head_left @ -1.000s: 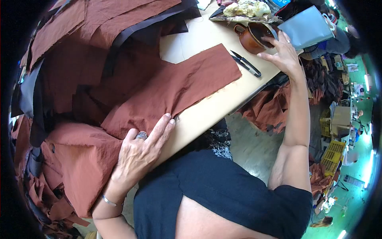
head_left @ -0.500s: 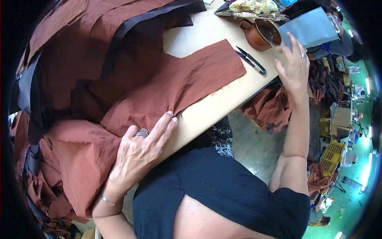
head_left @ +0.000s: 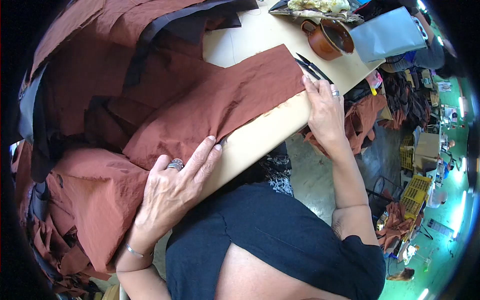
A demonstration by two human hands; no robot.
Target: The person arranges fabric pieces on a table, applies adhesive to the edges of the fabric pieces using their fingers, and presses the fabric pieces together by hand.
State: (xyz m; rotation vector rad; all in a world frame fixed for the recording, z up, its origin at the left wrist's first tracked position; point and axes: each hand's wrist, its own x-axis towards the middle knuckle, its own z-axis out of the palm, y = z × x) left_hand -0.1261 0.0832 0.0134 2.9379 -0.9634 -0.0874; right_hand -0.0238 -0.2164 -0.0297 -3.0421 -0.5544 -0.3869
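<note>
A reddish-brown cloth piece (head_left: 240, 95) lies across the table, its straight end toward the right. My left hand (head_left: 175, 185) rests flat on the cloth near the table's front edge, fingers stretched out and slightly apart. At the cloth's right corner, my right hand (head_left: 325, 110) has its fingers drawn together on the edge; the fingertips' undersides are hidden. Black thread snips (head_left: 312, 67) lie just beyond those fingers, partly covered by the hand. More brown cloth (head_left: 100, 192) hangs over the edge by my left wrist.
A brown mug (head_left: 325, 42) and a grey-blue flat case (head_left: 390, 37) stand at the far right of the pale table (head_left: 265, 135). Layered brown and black cloth (head_left: 165, 30) covers the left. Cloth scraps (head_left: 362, 122) lie below the right edge; a yellow crate (head_left: 417, 195) sits beyond.
My right hand has come from near the mug and case down and left to the cloth's right corner. My left hand stays almost in place. The cloth has shifted slightly left.
</note>
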